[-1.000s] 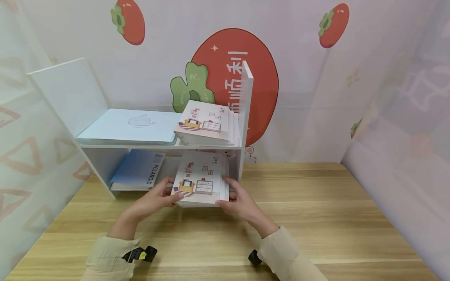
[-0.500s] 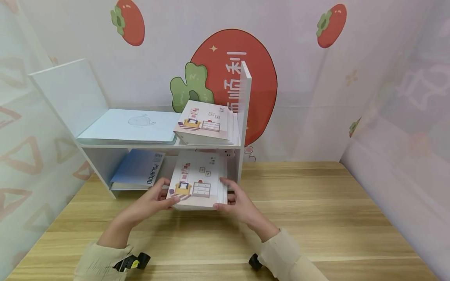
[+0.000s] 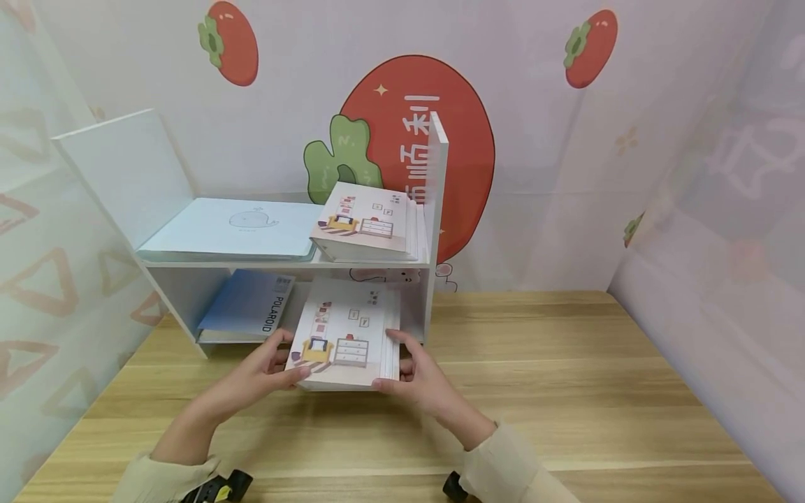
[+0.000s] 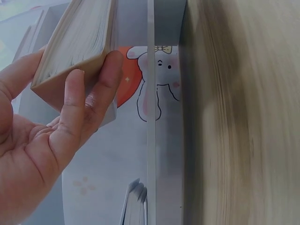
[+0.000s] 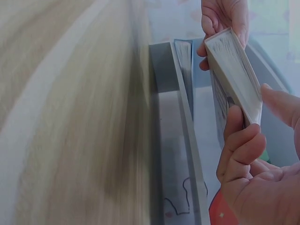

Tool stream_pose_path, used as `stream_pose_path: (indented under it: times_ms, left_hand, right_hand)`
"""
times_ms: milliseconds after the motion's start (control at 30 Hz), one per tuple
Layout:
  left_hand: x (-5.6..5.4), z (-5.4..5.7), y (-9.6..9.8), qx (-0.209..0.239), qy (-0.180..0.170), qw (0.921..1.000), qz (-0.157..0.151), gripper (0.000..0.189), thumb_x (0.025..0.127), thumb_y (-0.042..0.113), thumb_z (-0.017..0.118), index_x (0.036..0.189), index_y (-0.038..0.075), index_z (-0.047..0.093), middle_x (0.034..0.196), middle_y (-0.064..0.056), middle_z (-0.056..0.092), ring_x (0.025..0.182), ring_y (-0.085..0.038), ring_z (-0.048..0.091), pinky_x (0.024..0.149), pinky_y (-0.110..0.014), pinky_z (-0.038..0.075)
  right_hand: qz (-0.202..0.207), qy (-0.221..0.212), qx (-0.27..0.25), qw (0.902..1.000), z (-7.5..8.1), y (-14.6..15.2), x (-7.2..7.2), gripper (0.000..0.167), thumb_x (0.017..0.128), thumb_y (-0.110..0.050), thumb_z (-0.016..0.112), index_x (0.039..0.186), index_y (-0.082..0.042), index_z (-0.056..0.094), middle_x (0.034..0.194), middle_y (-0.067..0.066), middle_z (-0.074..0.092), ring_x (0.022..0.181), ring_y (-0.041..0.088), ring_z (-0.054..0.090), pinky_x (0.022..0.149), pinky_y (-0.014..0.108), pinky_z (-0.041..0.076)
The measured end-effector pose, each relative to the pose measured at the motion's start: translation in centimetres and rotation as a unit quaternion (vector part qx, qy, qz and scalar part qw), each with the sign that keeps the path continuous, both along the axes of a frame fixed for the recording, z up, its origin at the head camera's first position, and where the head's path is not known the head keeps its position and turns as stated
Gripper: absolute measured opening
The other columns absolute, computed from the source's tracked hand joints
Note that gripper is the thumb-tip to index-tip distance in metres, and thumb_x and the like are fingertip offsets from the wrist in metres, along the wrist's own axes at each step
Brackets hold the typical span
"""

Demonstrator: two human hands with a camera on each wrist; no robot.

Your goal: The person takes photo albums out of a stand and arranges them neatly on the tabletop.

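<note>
A thick white album (image 3: 342, 321) with a drawn chair and drawers on its cover is held between both hands at the front of the lower shelf. My left hand (image 3: 267, 367) grips its left front corner, thumb on the cover. At the right front corner, my right hand (image 3: 418, 377) grips it with the thumb at the front edge and fingers along the side. In the left wrist view the left fingers curl under the album (image 4: 77, 40), whose page edges show. The right wrist view has the right hand (image 5: 262, 164) round the near end of the album (image 5: 236, 70).
A white two-level shelf (image 3: 438, 209) stands on the wooden table (image 3: 566, 391). Its upper level carries a light-blue whale-print folder (image 3: 239, 227) and a similar white album (image 3: 365, 220). A blue POLAROID album (image 3: 248, 300) lies lower left. A printed curtain (image 3: 522, 209) hangs behind.
Both hands have drawn the white album toward me and slightly left, so more of it extends past the lower shelf's front. The other things stay put.
</note>
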State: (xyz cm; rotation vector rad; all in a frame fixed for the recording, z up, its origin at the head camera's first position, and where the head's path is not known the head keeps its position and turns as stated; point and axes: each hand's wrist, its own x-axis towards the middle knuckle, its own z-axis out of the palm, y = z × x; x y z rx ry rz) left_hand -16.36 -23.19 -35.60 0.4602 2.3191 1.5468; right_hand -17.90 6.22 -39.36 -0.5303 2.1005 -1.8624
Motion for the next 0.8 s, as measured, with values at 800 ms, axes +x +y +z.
stream_pose_path:
  times_ms: [800]
  left_hand:
    - [3.8, 0.7, -2.4, 0.008, 0.030, 0.9986, -0.042, 0.046, 0.102, 0.012, 0.056, 0.130, -0.004, 0.022, 0.121, -0.027, 0.059, 0.102, -0.008, 0.066, 0.083, -0.026, 0.056]
  right_hand:
    - [-0.015, 0.018, -0.012, 0.9997, 0.2, -2.3, 1.8, 0.068, 0.081, 0.003, 0.078, 0.137, -0.002, 0.040, 0.098, 0.015, 0.065, 0.073, 0.013, 0.057, 0.063, 0.016, 0.050]
